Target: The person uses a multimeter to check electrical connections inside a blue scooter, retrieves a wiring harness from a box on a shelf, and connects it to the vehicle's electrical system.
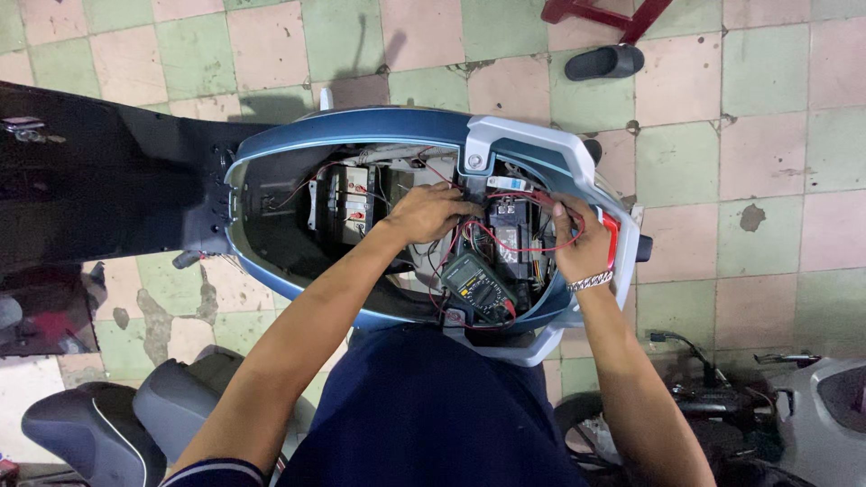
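Both hands work inside the scooter's open seat compartment (pixel 271 225). Left hand (pixel 428 212) is curled, fingertips pinched on wiring beside the black module (pixel 510 225); right hand (pixel 577 243) is closed around red probe leads (pixel 541 245) against the compartment's rear wall. A green multimeter (pixel 478 287) lies just below, between both wrists. Batteries (pixel 347 203) sit beyond the left hand, with bare compartment floor further left. Outside the blue rim (pixel 361 126) is open tiled floor (pixel 767 180).

Worn pink-green checkered floor tiles (pixel 704 162), black sandal (pixel 604 61)
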